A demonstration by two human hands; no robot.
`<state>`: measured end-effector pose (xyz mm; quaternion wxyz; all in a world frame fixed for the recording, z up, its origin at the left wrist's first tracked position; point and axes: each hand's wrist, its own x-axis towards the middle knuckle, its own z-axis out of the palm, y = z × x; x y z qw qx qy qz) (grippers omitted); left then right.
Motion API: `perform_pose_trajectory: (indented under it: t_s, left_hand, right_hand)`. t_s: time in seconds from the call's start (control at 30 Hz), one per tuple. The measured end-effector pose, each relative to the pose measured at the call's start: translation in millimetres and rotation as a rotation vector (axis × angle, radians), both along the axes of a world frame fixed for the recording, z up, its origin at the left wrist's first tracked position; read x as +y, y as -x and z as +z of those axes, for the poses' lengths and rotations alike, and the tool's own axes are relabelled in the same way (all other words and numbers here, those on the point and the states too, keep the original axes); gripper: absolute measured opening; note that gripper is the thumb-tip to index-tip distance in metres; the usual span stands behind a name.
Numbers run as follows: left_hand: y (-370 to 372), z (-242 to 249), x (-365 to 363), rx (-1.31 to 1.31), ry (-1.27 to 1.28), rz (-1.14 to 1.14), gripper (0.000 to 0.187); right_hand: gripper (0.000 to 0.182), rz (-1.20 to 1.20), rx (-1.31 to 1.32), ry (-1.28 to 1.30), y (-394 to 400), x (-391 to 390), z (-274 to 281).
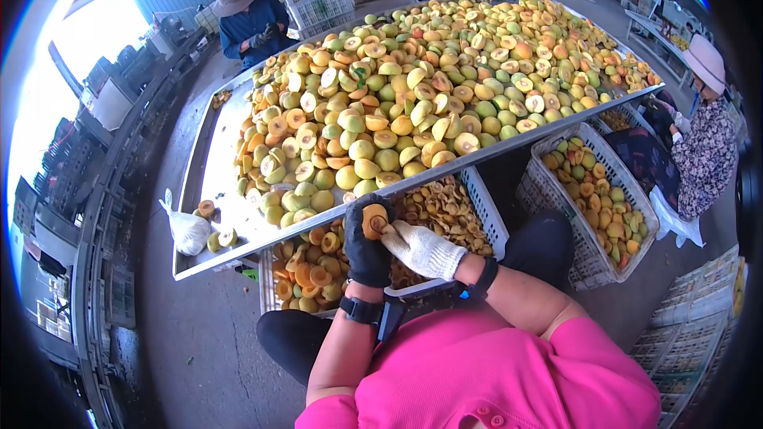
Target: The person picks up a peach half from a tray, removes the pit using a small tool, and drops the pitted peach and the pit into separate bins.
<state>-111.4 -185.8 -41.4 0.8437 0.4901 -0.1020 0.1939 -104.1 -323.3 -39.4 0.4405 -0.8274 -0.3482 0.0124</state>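
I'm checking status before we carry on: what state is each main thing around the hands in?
Left hand: black-gloved, closed around the fruit half.
Right hand: white-gloved, fingers at the fruit half.
Fruit half: held, cut face showing.
Fruit heap: piled high, many pieces halved.
Metal table: loaded with the heap.
Plastic bag: bulging, top gathered.
Middle crate: holding cut pieces.
Right crate: well filled with fruit.

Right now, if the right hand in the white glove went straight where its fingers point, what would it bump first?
Probably the fruit half held in the black-gloved left hand; the right hand seems to touch it, though exact depth is unclear.
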Motion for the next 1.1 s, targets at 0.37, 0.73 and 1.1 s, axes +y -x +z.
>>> perform_pose_trajectory:
  t_s: [0.37,0.73,1.1]
  left_hand:
    - [8,17,12,0.426,-0.093,0.011,0.056]
    - [-1,-12,15,0.384,0.367,-0.212,0.045]
    - [11,41,139,0.317,-0.602,0.522,0.027]
  right_hand:
    - [0.042,0.280,1.213,-0.159,16,-23,45]
    - [0.045,0.770,1.795,-0.732,14,-25,10]
    - [0.043,0.336,1.765,-0.986,-1,-40,-12]
